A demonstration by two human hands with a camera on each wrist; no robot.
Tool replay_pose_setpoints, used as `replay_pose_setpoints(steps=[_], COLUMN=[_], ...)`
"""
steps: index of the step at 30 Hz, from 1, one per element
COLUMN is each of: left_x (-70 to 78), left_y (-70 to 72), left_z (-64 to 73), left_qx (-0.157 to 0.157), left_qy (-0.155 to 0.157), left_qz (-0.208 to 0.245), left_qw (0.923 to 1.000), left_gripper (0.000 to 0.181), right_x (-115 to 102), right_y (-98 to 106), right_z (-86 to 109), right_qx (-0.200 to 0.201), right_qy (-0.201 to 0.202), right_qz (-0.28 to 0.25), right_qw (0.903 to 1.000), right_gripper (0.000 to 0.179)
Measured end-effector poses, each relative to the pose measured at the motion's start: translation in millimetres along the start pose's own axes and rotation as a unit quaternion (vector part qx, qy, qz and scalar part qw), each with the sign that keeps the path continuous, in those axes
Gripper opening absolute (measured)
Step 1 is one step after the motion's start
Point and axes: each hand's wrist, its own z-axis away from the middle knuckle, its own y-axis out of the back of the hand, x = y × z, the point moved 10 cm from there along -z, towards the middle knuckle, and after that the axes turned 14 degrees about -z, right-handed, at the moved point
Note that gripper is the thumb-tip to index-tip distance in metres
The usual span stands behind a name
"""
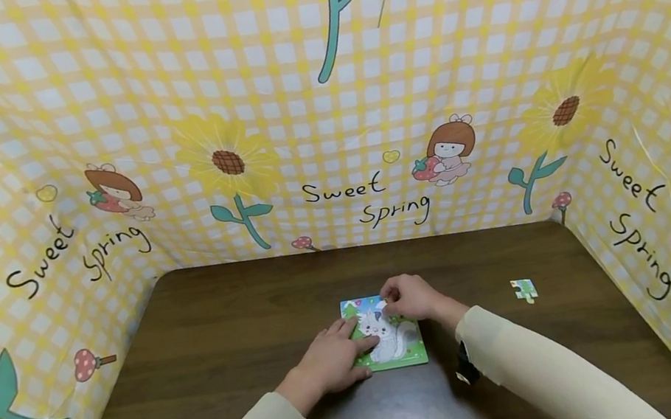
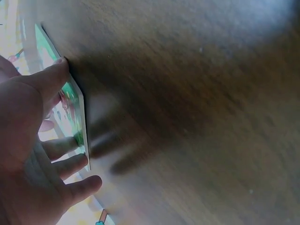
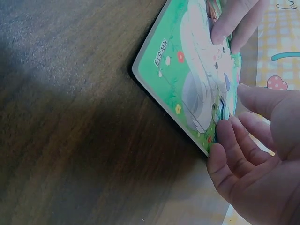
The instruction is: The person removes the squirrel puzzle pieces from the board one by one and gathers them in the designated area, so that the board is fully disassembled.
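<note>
A square jigsaw puzzle (image 1: 394,349) of a white cat on green grass lies flat on the table in the head view. My left hand (image 1: 331,358) rests on its left side, fingers spread, with the thumb (image 2: 58,70) along the near edge in the left wrist view. At the upper right corner, my right hand (image 1: 413,296) pinches a puzzle piece (image 3: 222,108) between thumb and fingers. That piece stands slightly tilted over the board and is partly covered by the fingers. Most of the cat's picture shows around both hands.
A loose puzzle piece (image 1: 524,289), green and blue, lies on the brown table (image 1: 225,311) to the right of the board. Yellow checked cloth (image 1: 321,129) walls in the table at the back and both sides.
</note>
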Motion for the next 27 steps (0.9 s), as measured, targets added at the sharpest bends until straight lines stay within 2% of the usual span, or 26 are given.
replay_pose_setpoints(steps=[10, 17, 27], left_x=[1.7, 1.0, -0.4], left_y=[1.5, 0.3, -0.4], left_z=[-0.2, -1.9, -0.5], left_qx=[-0.006, -0.007, -0.014], left_qy=[0.0, 0.0, 0.002], left_qz=[-0.003, -0.005, 0.003], left_qw=[1.0, 1.0, 0.9999], left_gripper=[0.059, 0.059, 0.059], right_x=[4.7, 6.3, 0.4], right_y=[-1.4, 0.8, 2.7], right_z=[-4.0, -6.6, -3.0], right_qx=[0.009, 0.019, 0.016], right_qy=[-0.012, -0.014, 0.007], right_qz=[0.005, -0.018, -0.041], right_qw=[0.9999, 0.9995, 0.999], right_gripper=[0.019, 0.014, 0.007])
